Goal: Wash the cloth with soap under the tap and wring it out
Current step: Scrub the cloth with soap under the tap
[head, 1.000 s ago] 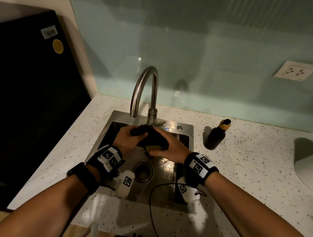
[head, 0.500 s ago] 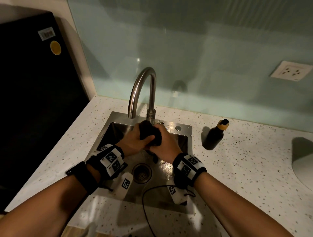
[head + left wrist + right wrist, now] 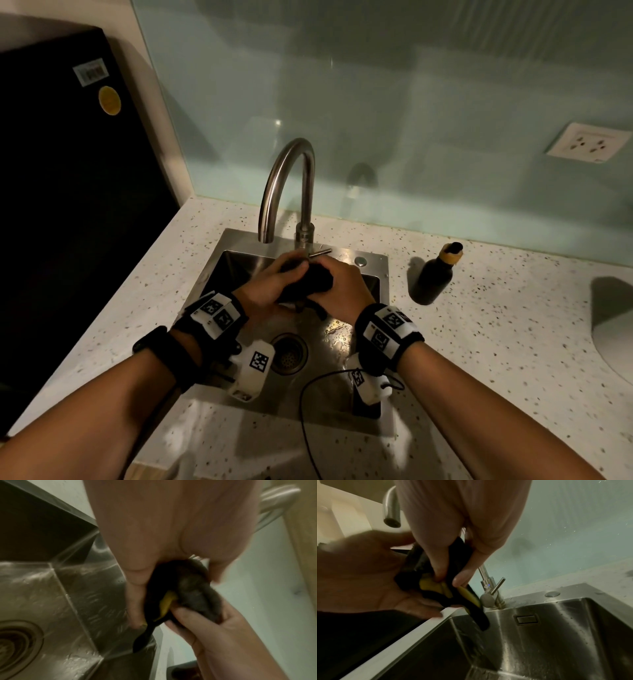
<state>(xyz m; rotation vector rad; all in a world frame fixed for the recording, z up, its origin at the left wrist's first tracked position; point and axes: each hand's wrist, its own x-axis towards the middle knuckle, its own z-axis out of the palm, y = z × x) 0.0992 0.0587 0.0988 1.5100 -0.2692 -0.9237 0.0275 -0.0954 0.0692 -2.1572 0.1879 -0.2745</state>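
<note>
A dark cloth (image 3: 310, 282) with a yellow side (image 3: 436, 586) is bunched between both hands over the steel sink (image 3: 236, 263). My left hand (image 3: 270, 291) grips its left part and my right hand (image 3: 339, 287) grips its right part. In the left wrist view the cloth (image 3: 188, 588) is twisted into a roll, and a dark tail (image 3: 144, 639) hangs down. Water runs off the hanging tail (image 3: 481, 620) into the basin in the right wrist view. The curved tap (image 3: 284, 178) stands just behind the hands; its spout (image 3: 392, 520) shows no stream.
A dark bottle with a yellow collar (image 3: 435, 274) stands on the speckled counter (image 3: 496, 342) right of the sink. The drain (image 3: 289, 354) lies below the hands. A black appliance (image 3: 68, 205) fills the left side. A wall socket (image 3: 589, 142) is on the glass backsplash.
Both hands have kept hold of the cloth and worked it tighter together, shifting slightly toward the tap. The cloth now looks more rolled than a second ago.
</note>
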